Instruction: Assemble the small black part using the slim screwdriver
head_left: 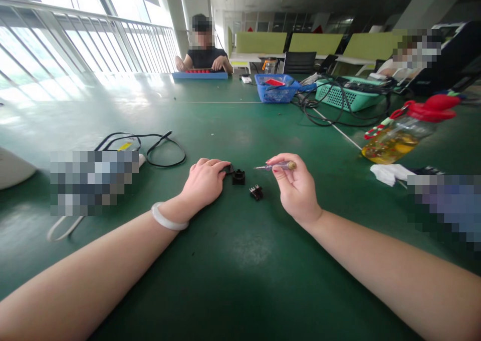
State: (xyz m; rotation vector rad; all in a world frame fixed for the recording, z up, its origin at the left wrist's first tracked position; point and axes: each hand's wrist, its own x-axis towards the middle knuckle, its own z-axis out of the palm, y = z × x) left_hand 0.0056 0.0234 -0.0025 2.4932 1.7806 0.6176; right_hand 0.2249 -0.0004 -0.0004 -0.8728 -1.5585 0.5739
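Observation:
My right hand pinches a small screwdriver with a clear purple handle, its metal tip pointing left, a little above the green table. My left hand rests palm down on the table, wearing a pale bangle at the wrist, its fingertips touching a small black part. A second black part lies just right of those fingers. A third black part with metal prongs lies between my hands, touched by neither.
A black cable loops to the left. A bottle with a red lid lies at the right beside white cloth. A blue basket and a green basket stand farther back. A person sits at the far end.

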